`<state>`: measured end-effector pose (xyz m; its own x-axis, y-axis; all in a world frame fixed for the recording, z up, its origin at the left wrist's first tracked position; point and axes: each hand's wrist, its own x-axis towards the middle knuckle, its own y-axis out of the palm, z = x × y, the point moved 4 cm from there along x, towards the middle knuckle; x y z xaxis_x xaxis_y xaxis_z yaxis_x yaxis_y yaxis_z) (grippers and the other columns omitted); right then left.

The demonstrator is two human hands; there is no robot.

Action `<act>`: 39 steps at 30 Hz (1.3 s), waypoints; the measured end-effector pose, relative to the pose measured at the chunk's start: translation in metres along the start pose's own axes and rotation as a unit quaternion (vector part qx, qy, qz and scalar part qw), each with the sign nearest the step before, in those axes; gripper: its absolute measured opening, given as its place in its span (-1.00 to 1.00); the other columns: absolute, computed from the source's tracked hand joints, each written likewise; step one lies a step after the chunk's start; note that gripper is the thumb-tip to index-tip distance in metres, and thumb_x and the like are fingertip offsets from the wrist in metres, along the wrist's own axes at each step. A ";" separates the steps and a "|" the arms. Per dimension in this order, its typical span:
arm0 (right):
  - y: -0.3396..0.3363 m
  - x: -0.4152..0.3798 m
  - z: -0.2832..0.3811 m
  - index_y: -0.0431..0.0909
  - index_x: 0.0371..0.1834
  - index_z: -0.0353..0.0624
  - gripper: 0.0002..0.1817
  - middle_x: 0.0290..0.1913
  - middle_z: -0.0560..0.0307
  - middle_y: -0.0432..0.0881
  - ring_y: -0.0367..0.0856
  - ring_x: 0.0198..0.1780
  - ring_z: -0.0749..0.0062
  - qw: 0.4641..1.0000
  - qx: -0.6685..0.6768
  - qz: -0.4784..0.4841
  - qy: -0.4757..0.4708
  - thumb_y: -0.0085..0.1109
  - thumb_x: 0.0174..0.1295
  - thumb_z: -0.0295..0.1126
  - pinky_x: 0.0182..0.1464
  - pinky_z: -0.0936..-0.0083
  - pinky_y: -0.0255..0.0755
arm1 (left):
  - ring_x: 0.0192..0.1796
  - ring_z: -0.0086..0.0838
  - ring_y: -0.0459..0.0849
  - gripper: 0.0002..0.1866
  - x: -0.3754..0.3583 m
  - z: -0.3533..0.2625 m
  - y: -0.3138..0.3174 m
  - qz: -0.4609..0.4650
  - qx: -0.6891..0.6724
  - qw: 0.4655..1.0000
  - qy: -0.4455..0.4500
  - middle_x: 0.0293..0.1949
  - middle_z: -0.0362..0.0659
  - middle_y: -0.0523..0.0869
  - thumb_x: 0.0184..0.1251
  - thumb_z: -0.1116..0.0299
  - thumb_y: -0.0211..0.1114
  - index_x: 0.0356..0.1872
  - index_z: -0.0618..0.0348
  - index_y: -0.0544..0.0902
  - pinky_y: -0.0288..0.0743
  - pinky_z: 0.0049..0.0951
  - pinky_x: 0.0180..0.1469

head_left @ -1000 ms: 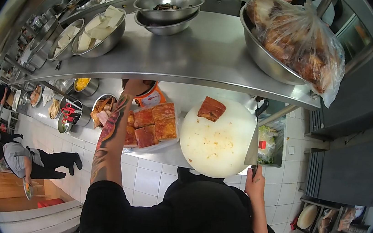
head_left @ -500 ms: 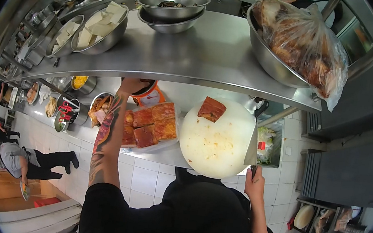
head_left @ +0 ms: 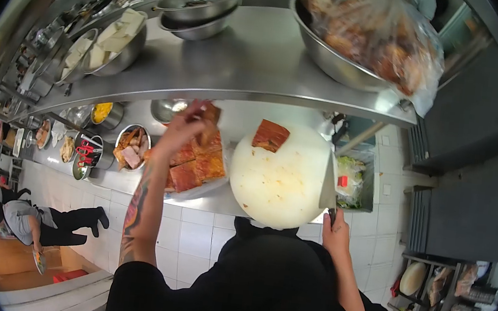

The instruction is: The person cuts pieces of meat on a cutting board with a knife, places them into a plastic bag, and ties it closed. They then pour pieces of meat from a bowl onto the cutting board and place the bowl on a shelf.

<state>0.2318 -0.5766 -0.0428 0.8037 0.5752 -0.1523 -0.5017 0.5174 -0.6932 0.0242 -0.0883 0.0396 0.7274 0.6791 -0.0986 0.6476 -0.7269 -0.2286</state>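
My left hand (head_left: 185, 131) is raised over the tray of roast pork slabs (head_left: 188, 176), fingers closed on a brownish piece of roast pork (head_left: 209, 125), blurred by motion. Beside it, to the right, a round white cutting board (head_left: 277, 180) carries one reddish-brown roast pork piece (head_left: 271, 136) near its far edge. My right hand (head_left: 337, 230) is wrapped around the handle of a cleaver (head_left: 329, 186). Its blade lies along the board's right edge, pointing away from me. A metal bowl (head_left: 168, 109) sits just beyond my left hand, partly hidden by it.
A steel shelf (head_left: 241, 62) crosses above the counter, bearing bowls of white blocks (head_left: 114, 42), stacked bowls (head_left: 198, 11) and a bagged heap of meat (head_left: 373, 37). Left stand a bowl of meat cuts (head_left: 132, 148) and red-handled scissors (head_left: 85, 149). Another person (head_left: 39, 220) is at far left.
My left hand has come back from under the shelf to above the pork tray, now with a brown piece in it. My right hand still holds the cleaver. The whole view has shifted slightly.
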 end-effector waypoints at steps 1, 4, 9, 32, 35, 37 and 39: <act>-0.001 0.000 0.001 0.49 0.27 -0.26 -0.65 -0.31 -0.47 0.74 0.72 -0.21 -0.54 1.000 0.001 -0.001 -0.019 0.19 0.59 -0.28 -0.19 -0.23 0.56 | 0.04 -0.32 0.82 -0.37 -0.015 -0.018 0.043 0.070 0.034 0.997 0.023 0.14 -0.01 0.83 0.28 0.27 0.52 0.40 0.16 0.68 0.70 -0.28 0.07; -0.004 0.001 0.009 0.53 0.29 -0.25 -0.61 -0.31 -0.43 0.76 0.75 -0.21 -0.48 0.998 0.005 0.028 -0.056 0.24 0.56 -0.25 -0.17 -0.19 0.59 | 0.00 -0.11 0.83 -0.32 -0.044 -0.008 0.136 0.102 0.261 0.950 0.136 0.08 0.10 0.78 0.29 0.15 0.52 0.45 0.04 0.67 0.69 -0.12 0.09; -0.005 -0.004 0.031 0.57 0.31 -0.22 -0.60 -0.21 -0.33 0.80 0.80 -0.12 -0.36 0.991 0.005 0.122 -0.048 0.27 0.55 -0.25 -0.09 0.00 0.63 | 0.01 0.09 0.80 -0.33 -0.059 0.026 0.208 0.093 0.442 0.890 0.071 0.08 0.15 0.67 0.38 -0.15 0.50 0.41 -0.05 0.69 0.69 -0.01 0.09; 0.007 -0.007 0.062 0.38 0.51 -0.24 -0.50 -0.22 -0.25 0.82 0.80 -0.13 -0.31 0.964 -0.129 0.210 -0.100 0.09 0.57 -0.30 0.00 -0.16 0.62 | 0.59 0.07 0.41 -0.09 -0.068 0.024 0.179 0.231 0.370 0.851 0.293 0.65 -0.05 0.41 0.07 0.51 0.64 0.56 0.06 0.52 0.35 0.02 0.59; 0.005 -0.008 0.066 0.38 0.50 -0.24 -0.50 -0.23 -0.24 0.82 0.80 -0.15 -0.32 0.963 -0.139 0.207 -0.098 0.09 0.58 -0.30 -0.04 -0.16 0.63 | 0.55 0.04 0.44 -0.08 -0.068 0.008 0.191 0.298 0.468 0.785 0.274 0.53 -0.11 0.51 -0.05 0.52 0.69 0.50 0.04 0.59 0.38 0.01 0.58; 0.005 -0.007 0.067 0.38 0.50 -0.23 -0.50 -0.25 -0.24 0.82 0.80 -0.17 -0.32 0.963 -0.145 0.210 -0.084 0.10 0.58 -0.30 -0.05 -0.17 0.63 | 0.50 0.01 0.46 -0.11 -0.056 0.010 0.196 0.305 0.474 0.780 0.271 0.42 -0.10 0.54 -0.02 0.48 0.68 0.48 0.03 0.60 0.37 0.04 0.60; 0.007 -0.007 0.063 0.36 0.51 -0.23 -0.50 -0.26 -0.24 0.82 0.80 -0.17 -0.34 0.966 -0.138 0.203 -0.079 0.10 0.58 -0.30 -0.06 -0.19 0.63 | 0.46 -0.01 0.48 -0.15 -0.050 0.019 0.199 0.317 0.478 0.773 0.271 0.31 -0.09 0.57 0.01 0.45 0.68 0.47 0.03 0.61 0.37 0.07 0.61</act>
<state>0.2023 -0.5367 -0.0020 0.4893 0.7959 -0.3566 -0.6437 0.0537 -0.7634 0.1127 -0.2650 -0.0196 0.9857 -0.1139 -0.1238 -0.1539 -0.3128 -0.9373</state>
